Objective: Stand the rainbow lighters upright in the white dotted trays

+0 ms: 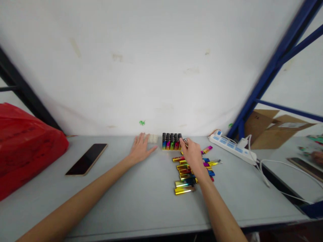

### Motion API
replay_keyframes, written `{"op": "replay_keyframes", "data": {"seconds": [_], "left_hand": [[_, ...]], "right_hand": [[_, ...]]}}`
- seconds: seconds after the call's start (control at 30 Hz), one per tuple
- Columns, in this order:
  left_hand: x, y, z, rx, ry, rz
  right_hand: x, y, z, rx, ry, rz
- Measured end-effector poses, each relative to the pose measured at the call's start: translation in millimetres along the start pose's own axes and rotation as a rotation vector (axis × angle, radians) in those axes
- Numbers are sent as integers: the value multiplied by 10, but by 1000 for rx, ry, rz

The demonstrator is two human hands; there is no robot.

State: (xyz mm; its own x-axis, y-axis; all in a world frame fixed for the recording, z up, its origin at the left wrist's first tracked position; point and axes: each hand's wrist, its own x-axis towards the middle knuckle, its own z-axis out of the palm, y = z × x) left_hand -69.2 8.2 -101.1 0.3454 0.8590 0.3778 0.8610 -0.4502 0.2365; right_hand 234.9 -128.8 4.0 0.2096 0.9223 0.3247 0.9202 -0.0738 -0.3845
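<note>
My left hand (140, 148) lies with its fingers spread, touching or just over a pale gridded tray (153, 138) by the wall. To the right of that tray, several lighters (172, 142) stand upright in close rows, black tops up and shiny multicoloured bodies below. Closed at the right end of these rows is my right hand (193, 153), with a lighter (185, 141) between its fingers; most of it is hidden. Under and around my right forearm, more lighters (185, 176) lie loose in a pile, gold, red, blue and purple.
A dark-screened phone (87, 159) rests on the grey table (141, 205) at left, near a red plastic bag (27, 148). At right are a white power strip (233, 148) with cables, a blue rack post (264, 77) and an opened cardboard box (275, 129). A white wall closes the back.
</note>
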Motion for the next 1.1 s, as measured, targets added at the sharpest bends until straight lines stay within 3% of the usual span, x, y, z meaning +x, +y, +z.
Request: {"op": "replay_keyframes", "data": {"seconds": [0.1,0.2,0.3,0.4,0.47,0.6,0.7,0.87,1.03,1.1], "left_hand": [[-182,-450,-278,12,-85,3],[-542,-672,-556,-21,-120,43],[-1036,-575,-750,-72,-159,45],[-1439,-267,-859,-162,-186,150],[-1557,-32,-907,-220,-203,231],[-1422,331,-958,-341,-256,315],[-1165,431,-906,-328,-275,346],[-906,284,-659,-282,-227,312],[-926,119,-520,-312,-193,346],[-941,120,-526,-324,-208,349]], "right_hand": [[-23,-16,77,50,23,-37],[-42,-18,107,108,50,-57],[-50,-16,106,191,79,-64],[-67,-36,109,310,69,-92],[-95,-70,139,397,45,-123],[-174,-168,266,564,-13,-149],[-214,-227,359,632,-49,-119],[-220,-245,416,681,-26,-68],[-229,-231,423,711,-20,-75],[-240,-239,422,735,-73,-97]]}}
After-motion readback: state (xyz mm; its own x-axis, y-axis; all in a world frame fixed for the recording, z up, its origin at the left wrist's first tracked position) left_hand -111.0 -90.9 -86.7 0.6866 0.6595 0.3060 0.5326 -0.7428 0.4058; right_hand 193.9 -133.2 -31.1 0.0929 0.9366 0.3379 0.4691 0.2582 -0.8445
